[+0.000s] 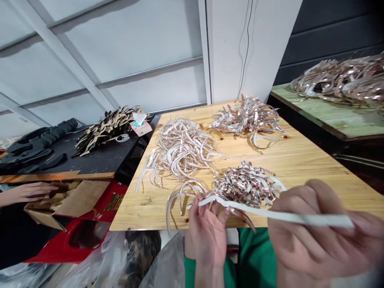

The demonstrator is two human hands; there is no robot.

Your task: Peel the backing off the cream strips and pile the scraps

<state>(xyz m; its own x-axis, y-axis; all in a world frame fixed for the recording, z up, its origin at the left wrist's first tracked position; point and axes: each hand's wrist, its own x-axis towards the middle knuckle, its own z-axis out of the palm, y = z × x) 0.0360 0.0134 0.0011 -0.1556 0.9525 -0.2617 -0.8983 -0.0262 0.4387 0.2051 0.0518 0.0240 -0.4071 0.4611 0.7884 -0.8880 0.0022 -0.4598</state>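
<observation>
White strip [249, 209], across left hand [209, 234], right hand [315, 238]

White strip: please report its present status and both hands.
Left hand, right hand: both holding white strip. Strip spans between them. Pile of short pieces just beyond; nothing visibly blocking.

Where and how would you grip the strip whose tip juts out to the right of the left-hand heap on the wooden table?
I'd probably pinch the strip near its free tip, coming in from the right: that narrow end sticks out past the heap, while the rest runs in among tangled, curved strips.
</observation>
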